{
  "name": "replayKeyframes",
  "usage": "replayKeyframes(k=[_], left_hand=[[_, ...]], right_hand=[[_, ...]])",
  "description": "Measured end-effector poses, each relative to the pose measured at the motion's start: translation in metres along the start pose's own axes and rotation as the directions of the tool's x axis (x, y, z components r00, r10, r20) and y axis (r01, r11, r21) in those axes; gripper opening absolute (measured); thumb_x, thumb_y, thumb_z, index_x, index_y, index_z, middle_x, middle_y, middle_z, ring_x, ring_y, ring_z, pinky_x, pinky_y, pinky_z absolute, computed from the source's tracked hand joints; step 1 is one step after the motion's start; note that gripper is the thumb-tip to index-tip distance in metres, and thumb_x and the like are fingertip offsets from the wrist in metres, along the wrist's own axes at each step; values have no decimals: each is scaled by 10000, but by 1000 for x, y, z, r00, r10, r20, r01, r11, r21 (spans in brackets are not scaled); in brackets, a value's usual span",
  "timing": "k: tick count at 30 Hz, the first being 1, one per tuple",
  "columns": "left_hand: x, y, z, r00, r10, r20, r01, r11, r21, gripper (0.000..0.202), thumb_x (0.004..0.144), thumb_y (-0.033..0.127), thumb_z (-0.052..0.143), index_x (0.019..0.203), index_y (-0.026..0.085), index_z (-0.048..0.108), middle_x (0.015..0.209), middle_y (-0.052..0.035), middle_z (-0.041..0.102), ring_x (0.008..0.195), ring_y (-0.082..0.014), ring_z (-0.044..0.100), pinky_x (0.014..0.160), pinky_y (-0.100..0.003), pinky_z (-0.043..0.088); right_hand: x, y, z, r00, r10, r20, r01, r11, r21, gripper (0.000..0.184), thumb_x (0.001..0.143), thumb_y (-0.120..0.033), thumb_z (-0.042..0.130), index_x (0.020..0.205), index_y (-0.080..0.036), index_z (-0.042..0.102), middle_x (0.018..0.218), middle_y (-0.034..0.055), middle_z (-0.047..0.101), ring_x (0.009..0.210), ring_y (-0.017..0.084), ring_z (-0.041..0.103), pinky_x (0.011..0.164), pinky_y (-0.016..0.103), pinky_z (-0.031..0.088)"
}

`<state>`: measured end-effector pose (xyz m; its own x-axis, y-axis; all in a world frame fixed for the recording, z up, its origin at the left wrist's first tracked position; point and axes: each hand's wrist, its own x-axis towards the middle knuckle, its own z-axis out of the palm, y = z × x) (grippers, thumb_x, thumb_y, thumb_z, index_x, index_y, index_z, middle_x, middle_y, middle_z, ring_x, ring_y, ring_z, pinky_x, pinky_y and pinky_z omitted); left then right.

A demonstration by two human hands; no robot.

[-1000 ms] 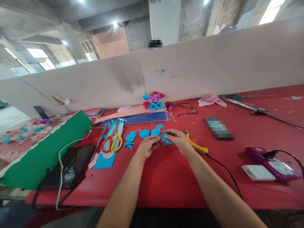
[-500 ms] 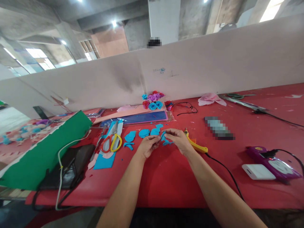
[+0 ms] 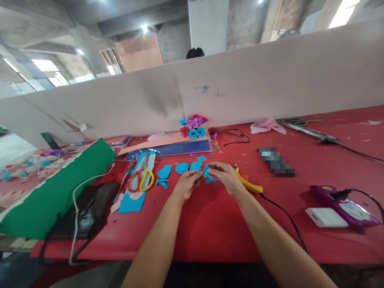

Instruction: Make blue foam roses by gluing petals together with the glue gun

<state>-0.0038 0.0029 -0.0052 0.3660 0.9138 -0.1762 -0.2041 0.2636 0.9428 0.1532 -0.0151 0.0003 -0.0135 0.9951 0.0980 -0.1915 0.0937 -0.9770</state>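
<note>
Between my hands is a small blue petal-like piece (image 3: 206,172), partly covered by fingertips. My right hand (image 3: 226,177) pinches it from the right. My left hand (image 3: 187,185) is closed in a pinch at its left edge, thumb and fingertips together. More blue cut pieces lie just beyond: rounded petals (image 3: 181,168), a petal pile (image 3: 164,172), narrow curved strips (image 3: 162,183) and an irregular cluster (image 3: 197,163). Scraps of blue (image 3: 211,180) show under my right fingers. Near my right hand rests a yellow-handled tool (image 3: 250,186) with a black cord.
Scissors (image 3: 141,180) with red and yellow handles lie on a blue sheet (image 3: 132,203). A flower bunch (image 3: 194,127) stands by the white partition (image 3: 255,80). Phone (image 3: 276,162), purple power strip (image 3: 348,206), white adapter (image 3: 325,217), dark bag (image 3: 102,204) and green board (image 3: 60,192) surround the work area.
My right fingers and the blue piece have shifted very slightly. Both hands stay in almost the same place, and the other things lie as before.
</note>
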Motion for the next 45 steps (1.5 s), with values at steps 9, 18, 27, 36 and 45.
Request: replayKeyframes(k=[9, 18, 27, 36, 45], left_hand=[[0, 2, 0, 999, -6, -40, 5, 1000, -23, 278, 541, 349, 783, 634, 120, 656, 559, 8, 544, 496, -56, 403, 478, -214, 258], [1, 0, -5, 997, -81, -12, 79, 990, -118, 274, 496, 271, 828, 672, 115, 687, 598, -6, 593, 501, -49, 451, 467, -203, 264], [0, -1, -5, 993, -118, 10, 118, 983, -144, 294, 480, 261, 841, 686, 122, 683, 622, -1, 600, 499, -45, 438, 466, -202, 270], [0, -3, -4, 994, -106, 15, 107, 989, -102, 260, 499, 279, 830, 658, 120, 700, 621, -15, 600, 526, -55, 451, 482, -196, 305], [2, -3, -5, 990, -141, -17, 138, 982, -131, 268, 451, 246, 849, 634, 116, 703, 592, -10, 609, 513, -54, 455, 515, -210, 333]], right_hand=[[-1, 0, 1, 1000, 10, -7, -10, 1000, -1, 224, 637, -289, 685, 840, -195, 700, 735, 5, 678, 696, 142, 585, 635, 271, 466], [-1, -2, 0, 1000, -10, -17, 9, 999, -48, 270, 641, -301, 684, 882, -179, 687, 759, 13, 663, 710, 142, 569, 686, 287, 426], [-4, -6, 1, 1000, -27, 4, 27, 997, -72, 293, 664, -298, 664, 932, -181, 665, 730, 5, 617, 698, 140, 544, 659, 276, 419], [-3, -4, -1, 999, -40, 3, 40, 996, -78, 289, 664, -291, 666, 931, -181, 661, 710, -7, 589, 688, 130, 521, 661, 275, 391], [-3, -5, -1, 999, -49, 6, 50, 996, -76, 292, 669, -277, 652, 945, -183, 657, 705, -6, 589, 677, 131, 533, 655, 275, 409]])
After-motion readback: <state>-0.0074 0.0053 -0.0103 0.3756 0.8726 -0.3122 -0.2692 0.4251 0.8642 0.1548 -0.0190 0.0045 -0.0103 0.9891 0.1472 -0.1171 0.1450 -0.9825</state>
